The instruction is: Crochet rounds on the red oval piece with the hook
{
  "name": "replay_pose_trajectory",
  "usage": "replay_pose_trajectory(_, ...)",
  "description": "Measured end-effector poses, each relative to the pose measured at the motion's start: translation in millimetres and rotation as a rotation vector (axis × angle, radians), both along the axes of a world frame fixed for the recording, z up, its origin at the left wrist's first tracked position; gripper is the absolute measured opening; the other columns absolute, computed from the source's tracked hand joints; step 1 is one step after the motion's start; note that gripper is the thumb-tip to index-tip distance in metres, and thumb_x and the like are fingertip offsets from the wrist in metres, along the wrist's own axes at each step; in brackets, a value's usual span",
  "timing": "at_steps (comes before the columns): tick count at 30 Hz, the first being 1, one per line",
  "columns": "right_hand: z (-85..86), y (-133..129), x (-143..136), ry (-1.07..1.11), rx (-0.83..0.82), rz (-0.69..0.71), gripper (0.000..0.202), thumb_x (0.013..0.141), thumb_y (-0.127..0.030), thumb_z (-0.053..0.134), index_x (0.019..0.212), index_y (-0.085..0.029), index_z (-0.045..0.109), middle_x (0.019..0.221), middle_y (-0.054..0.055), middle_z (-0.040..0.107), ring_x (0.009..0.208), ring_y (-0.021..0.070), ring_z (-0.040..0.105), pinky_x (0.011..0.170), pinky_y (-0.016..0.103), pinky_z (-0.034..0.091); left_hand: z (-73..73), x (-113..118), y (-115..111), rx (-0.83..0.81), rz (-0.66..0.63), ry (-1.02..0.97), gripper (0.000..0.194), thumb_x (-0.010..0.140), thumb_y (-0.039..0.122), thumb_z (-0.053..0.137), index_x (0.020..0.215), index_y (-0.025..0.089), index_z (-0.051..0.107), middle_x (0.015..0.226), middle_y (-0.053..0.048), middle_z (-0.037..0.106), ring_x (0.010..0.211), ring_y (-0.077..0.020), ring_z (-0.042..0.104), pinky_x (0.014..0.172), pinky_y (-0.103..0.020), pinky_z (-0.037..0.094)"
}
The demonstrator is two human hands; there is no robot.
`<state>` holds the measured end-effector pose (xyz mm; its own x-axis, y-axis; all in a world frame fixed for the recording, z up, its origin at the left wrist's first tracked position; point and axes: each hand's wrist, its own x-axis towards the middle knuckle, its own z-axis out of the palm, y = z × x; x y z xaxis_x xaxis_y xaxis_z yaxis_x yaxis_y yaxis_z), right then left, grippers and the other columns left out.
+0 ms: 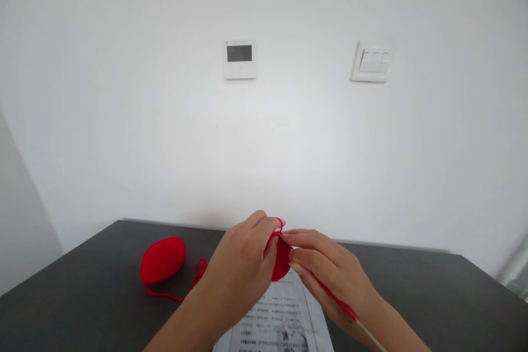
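Observation:
My left hand (246, 256) pinches a small red crocheted piece (281, 262), and a strand of red yarn loops over its index fingertip. In my right hand (335, 269) is a crochet hook (346, 311) with a red grip; its pale shaft sticks out below the palm. The hook's tip meets the top edge of the piece, where fingers partly cover it. Both hands are close together above a printed sheet (272, 322). To the left lies a red yarn ball (163, 260), its strand running along the table toward my left forearm, which hides part of it.
The dark table (103, 308) reaches back to a white wall. A small tangle of red yarn (200, 268) lies beside my left forearm. On the wall are a thermostat-like panel (240, 60) and a switch plate (373, 61).

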<state>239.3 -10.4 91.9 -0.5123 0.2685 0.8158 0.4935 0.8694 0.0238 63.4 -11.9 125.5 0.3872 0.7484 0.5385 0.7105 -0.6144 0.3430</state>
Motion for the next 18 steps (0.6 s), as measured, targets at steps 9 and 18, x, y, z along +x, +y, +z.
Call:
replay_pose_trajectory(9, -3.5, 2.8, -1.5, 0.118, -0.008, -0.019, 0.015, 0.088, -0.013, 0.049, 0.097, -0.019, 0.060, 0.092, 0.008, 0.063, 0.081, 0.0143, 0.065, 0.067, 0.022, 0.056, 5.2, 6.3, -5.0, -0.112, -0.073, -0.185, 0.019, 0.081, 0.008, 0.045, 0.080, 0.019, 0.061, 0.079, 0.000, 0.062, 0.073, -0.0136, 0.058, 0.069, -0.024, 0.043)
replay_pose_trajectory(18, 0.3, 0.1, 3.9, 0.140, -0.107, 0.083, 0.014, 0.090, -0.014, 0.050, 0.100, -0.019, 0.059, 0.104, 0.011, 0.063, 0.086, 0.0152, 0.065, 0.070, 0.023, 0.056, 8.7, 3.0, -1.1, -0.407, -0.160, -0.564, 0.030, 0.076, 0.015, 0.055, 0.103, 0.019, 0.066, 0.081, -0.001, 0.069, 0.077, -0.0154, 0.063, 0.074, -0.028, 0.048)
